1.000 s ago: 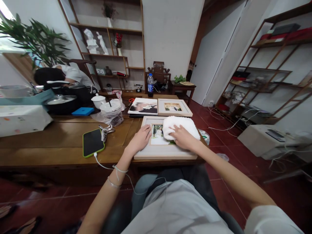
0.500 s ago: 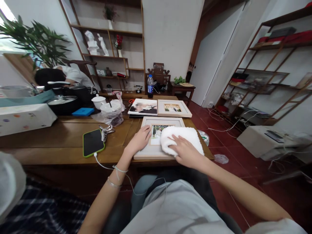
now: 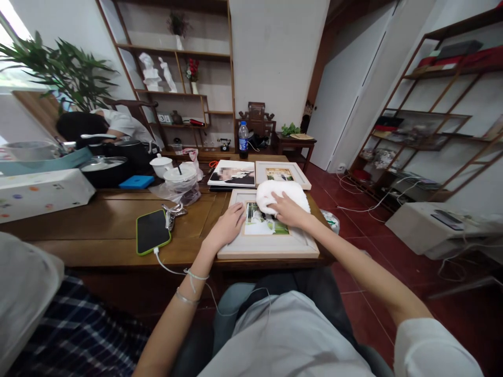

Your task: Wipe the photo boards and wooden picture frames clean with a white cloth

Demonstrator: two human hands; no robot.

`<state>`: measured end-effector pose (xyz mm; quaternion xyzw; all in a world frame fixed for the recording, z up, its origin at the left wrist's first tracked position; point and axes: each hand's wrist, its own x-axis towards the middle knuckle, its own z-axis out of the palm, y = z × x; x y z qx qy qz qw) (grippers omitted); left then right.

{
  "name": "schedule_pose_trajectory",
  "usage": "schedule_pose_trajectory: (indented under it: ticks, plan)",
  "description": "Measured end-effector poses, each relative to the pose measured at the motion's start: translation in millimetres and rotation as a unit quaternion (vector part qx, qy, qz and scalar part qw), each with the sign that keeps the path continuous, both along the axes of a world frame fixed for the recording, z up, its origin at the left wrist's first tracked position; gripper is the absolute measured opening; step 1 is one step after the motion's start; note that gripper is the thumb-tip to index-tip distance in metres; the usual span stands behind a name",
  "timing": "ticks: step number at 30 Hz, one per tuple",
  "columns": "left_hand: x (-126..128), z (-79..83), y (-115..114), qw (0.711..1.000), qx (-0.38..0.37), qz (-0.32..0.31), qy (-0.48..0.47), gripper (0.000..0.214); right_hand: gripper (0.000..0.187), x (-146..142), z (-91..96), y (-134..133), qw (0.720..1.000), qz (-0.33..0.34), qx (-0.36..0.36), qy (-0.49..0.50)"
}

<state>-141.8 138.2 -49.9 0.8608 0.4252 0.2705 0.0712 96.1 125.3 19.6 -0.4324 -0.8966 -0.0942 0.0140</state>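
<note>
A pale picture frame (image 3: 267,253) with a photo (image 3: 259,222) inside lies flat at the table's near edge. My left hand (image 3: 227,226) rests on the frame's left side, fingers stretched out and touching it. On the upper right of the same frame, my right hand (image 3: 291,210) presses a fluffy white cloth (image 3: 288,189) with its fingers. The cloth covers the frame's upper right part and overlaps the near edge of a second framed photo (image 3: 302,178) behind it.
Beside the second frame lies a portrait panel (image 3: 231,174). Left of my hands are a charging phone (image 3: 152,232), a plastic-wrapped white cup (image 3: 181,178) and a blue box (image 3: 137,181). A bottle (image 3: 243,140) stands behind. Another person (image 3: 118,123) leans over at the far left.
My right hand has slid the white cloth away from me, up the frame, uncovering its lower right corner and more of the photo. My left hand has stayed on the left side.
</note>
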Motion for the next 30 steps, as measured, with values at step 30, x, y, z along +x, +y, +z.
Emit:
schedule_pose_trajectory:
  ticks: [30]
  plan:
    - [-3, -3.8, 0, 1.000, 0.013, -0.017, -0.011, 0.041, 0.061, -3, -3.7, 11, 0.999, -0.025, 0.045, -0.015]
